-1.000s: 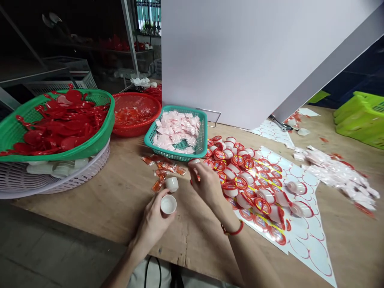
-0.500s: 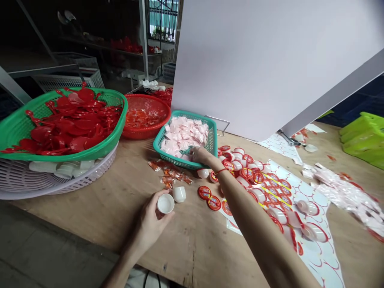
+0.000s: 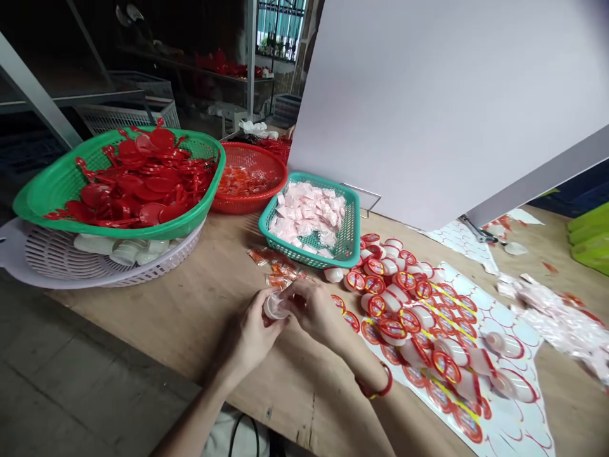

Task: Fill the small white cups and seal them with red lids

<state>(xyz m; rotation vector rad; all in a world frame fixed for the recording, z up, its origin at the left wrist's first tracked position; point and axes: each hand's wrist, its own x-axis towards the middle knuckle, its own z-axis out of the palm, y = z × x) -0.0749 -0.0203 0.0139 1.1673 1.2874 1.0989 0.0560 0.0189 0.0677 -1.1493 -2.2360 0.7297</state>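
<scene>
Head view — white cup [image 3: 272, 309] between left fingers [image 3: 257, 306].

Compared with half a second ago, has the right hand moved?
Yes: judged against the teal basket, the right hand has come out to its near side, to the white cup in the left hand.

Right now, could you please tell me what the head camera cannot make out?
In the head view:
Small white plastic cup in the left hand: inside partly covered by the right hand.
Whether the right hand holds anything: hidden behind its fingers.
Yellow-green plastic crate: cut off by the right edge.
Round red labels: wording too small.
</scene>
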